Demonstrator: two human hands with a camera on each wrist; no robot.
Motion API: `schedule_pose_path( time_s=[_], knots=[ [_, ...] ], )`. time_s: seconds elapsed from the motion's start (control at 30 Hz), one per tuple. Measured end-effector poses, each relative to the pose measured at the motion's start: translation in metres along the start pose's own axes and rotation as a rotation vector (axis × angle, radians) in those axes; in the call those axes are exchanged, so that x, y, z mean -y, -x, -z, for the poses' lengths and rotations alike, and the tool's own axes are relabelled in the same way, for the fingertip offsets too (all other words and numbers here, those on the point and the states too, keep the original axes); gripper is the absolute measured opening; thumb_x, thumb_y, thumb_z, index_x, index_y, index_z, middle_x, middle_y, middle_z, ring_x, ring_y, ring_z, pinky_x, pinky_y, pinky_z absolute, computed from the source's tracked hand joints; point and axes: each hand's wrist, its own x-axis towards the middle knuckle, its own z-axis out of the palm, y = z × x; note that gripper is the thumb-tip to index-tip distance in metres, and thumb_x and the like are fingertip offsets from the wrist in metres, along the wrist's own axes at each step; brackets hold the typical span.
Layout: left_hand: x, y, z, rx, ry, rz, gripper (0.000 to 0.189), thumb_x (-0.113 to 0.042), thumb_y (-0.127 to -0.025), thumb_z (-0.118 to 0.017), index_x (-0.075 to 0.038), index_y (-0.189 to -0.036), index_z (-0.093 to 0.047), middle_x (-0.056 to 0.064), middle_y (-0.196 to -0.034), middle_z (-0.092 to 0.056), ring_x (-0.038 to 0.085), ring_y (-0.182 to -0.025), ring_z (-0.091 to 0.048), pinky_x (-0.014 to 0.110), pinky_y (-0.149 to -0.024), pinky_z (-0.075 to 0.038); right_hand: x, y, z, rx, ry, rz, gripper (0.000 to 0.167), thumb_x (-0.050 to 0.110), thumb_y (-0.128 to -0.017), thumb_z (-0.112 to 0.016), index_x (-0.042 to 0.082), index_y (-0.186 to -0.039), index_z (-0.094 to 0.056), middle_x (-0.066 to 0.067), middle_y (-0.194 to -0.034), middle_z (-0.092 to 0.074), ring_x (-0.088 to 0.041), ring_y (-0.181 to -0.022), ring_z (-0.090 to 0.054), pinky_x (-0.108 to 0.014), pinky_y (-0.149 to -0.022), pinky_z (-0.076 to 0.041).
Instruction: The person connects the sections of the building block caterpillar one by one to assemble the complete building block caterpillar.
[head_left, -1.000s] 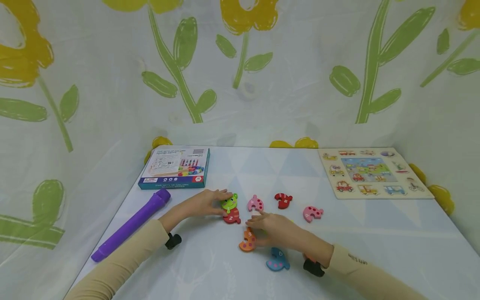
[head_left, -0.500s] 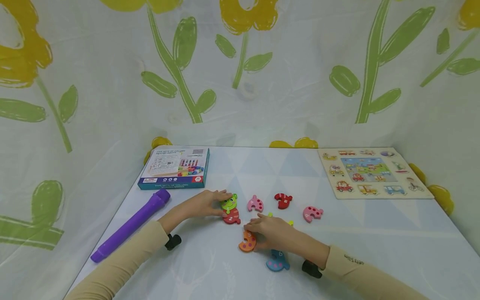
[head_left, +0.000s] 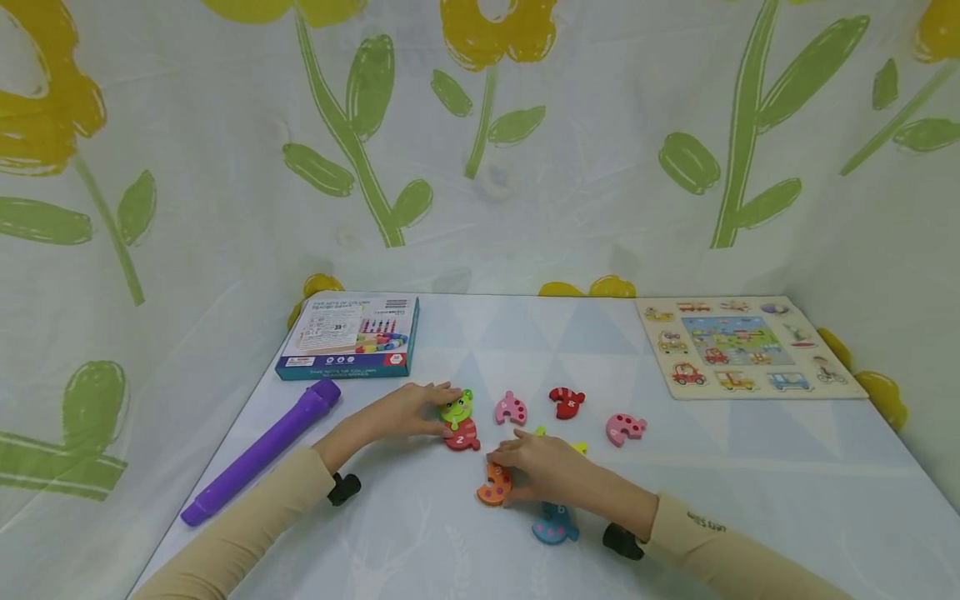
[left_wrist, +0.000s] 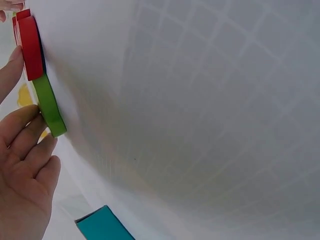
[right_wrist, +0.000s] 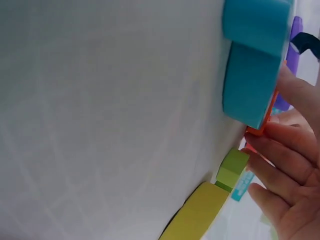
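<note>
At the table's middle, my left hand (head_left: 408,408) holds a green caterpillar-head puzzle piece (head_left: 456,408) joined to a red striped piece (head_left: 462,435) marked 2. In the left wrist view the thumb lies against the red piece (left_wrist: 31,47), while fingers touch the green piece (left_wrist: 47,102). My right hand (head_left: 551,462) pinches an orange dotted puzzle piece (head_left: 493,486) between thumb and fingers, below and right of the red one. Nearest that hand are a blue dotted piece (head_left: 555,527) and a yellow-green piece (head_left: 580,447), which the hand mostly hides.
Beyond the hands lie a pink piece (head_left: 510,408), another red piece (head_left: 567,403) and a second pink piece (head_left: 626,428). A purple stick (head_left: 262,450) and a boxed set (head_left: 348,336) are on the left. A wooden picture board (head_left: 750,347) lies at the back right.
My right hand has shifted slightly left and closed around the orange piece, uncovering part of the yellow-green one. The left hand and its joined pieces have barely moved.
</note>
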Motion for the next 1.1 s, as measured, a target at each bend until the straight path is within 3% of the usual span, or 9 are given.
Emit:
schedule_pose_path(
  time_s=[0.6, 1.1],
  knots=[
    [0.001, 0.007, -0.002, -0.017, -0.003, -0.013, 0.063, -0.033, -0.087, -0.072, -0.016, -0.143, -0.049, 0.005, -0.145, -0.046, 0.026, -0.139, -0.034, 0.045, -0.109, -0.034, 0.002, 0.001, 0.004, -0.034, -0.017, 0.015, 0.058, 0.037, -0.082, -0.077, 0.008, -0.130, -0.062, -0.008, -0.127, -0.063, -0.033, -0.122, -0.054, -0.049, -0.093, -0.049],
    [-0.002, 0.011, -0.003, -0.030, 0.001, -0.017, 0.063, -0.034, -0.086, -0.074, -0.016, -0.142, -0.051, 0.007, -0.144, -0.047, 0.030, -0.137, -0.036, 0.049, -0.108, -0.035, -0.001, -0.007, 0.006, -0.097, -0.005, 0.047, 0.057, 0.036, -0.082, -0.077, 0.008, -0.130, -0.062, -0.004, -0.129, -0.062, -0.021, -0.120, -0.057, -0.038, -0.094, -0.050]
  ],
)
